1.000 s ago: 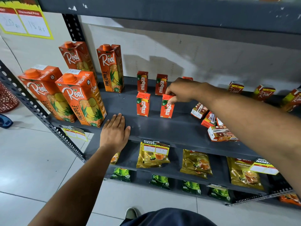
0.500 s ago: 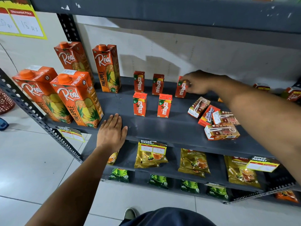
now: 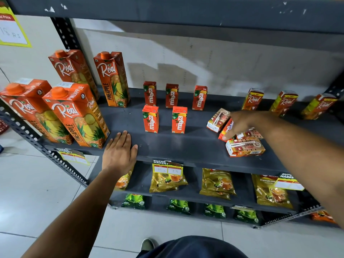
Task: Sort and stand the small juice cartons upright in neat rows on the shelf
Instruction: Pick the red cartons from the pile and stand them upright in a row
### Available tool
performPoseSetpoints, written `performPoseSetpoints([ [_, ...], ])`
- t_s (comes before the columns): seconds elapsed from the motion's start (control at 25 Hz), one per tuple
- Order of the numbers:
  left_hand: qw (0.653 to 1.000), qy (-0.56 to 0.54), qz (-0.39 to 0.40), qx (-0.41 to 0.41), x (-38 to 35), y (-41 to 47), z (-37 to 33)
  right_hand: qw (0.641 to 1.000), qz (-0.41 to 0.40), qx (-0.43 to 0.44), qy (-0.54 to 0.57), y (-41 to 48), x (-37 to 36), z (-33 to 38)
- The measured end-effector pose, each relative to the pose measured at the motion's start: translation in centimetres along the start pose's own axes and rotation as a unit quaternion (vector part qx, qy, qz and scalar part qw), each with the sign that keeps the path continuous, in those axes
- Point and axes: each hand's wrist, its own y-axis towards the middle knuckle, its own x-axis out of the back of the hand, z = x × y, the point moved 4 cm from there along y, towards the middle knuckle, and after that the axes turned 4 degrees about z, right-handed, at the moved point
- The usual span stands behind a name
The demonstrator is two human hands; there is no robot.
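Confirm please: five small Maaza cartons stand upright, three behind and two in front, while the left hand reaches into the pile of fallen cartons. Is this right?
Not quite. The head view shows the right hand reaching into the pile of fallen cartons; the left hand rests flat on the shelf edge. The five Maaza cartons do stand upright, three behind and two in front.

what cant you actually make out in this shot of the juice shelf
- Head view: how many fallen cartons lie in the pile; the right hand covers part of it.
- Whether that hand grips a carton; its fingertips point away from the camera.
- Yellow price sign: cut off by the left edge.
- Shelf price tags: handwriting too small to read.
- Far-right carton: blurred by lens distortion.
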Motion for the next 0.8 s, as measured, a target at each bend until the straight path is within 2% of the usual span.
performPoseSetpoints([
  [0.16, 1.0, -0.002, 0.001, 0.002, 0.0, 0.0, -0.1, 0.999, -0.038, 0.023, -0.026, -0.4, 0.0, 0.7],
  [0.28, 1.0, -0.004, -0.002, 0.0, -0.1, 0.0, 0.0, 0.978, -0.112, 0.143, -0.098, -1.4, 1.2, 2.0],
  [0.36, 1.0, -0.005, -0.002, 0.003, 0.0, 0.0, -0.1, 0.957, -0.105, 0.21, -0.168, -2.2, 1.2, 3.0],
  [0.48, 1.0, -0.007, -0.005, 0.002, 0.0, -0.1, -0.1, 0.928, -0.053, 0.216, -0.298, -2.9, 0.4, 3.6],
  [0.64, 1.0, -0.006, -0.003, 0.003, 0.0, -0.1, -0.1, 0.872, -0.099, 0.235, -0.419, -3.2, -0.2, 4.1],
  [0.8, 1.0, -0.006, -0.003, 0.004, 0.0, -0.1, -0.1, 0.883, -0.102, 0.245, -0.388, -2.9, -0.4, 3.6],
])
